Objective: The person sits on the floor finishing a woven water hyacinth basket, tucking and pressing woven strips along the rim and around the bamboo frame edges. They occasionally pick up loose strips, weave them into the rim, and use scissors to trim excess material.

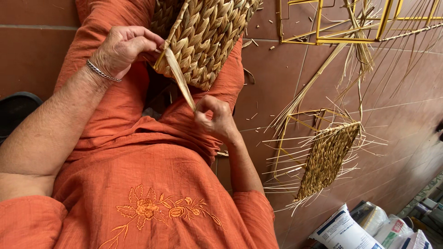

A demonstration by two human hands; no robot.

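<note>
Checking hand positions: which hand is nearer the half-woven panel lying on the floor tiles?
Right. The right hand, pinching the loose straw strand, is closer to the half-woven panel; the left hand is farther away.

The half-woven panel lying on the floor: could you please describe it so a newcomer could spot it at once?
Start from the reddish-brown tiled floor beside the person's orange-clad lap. Below the bare yellow wire frames lies the half-woven panel, a straw mat on its own yellow frame. Unlike the woven piece on the lap, loose pale stalks bristle from all its edges.
</note>
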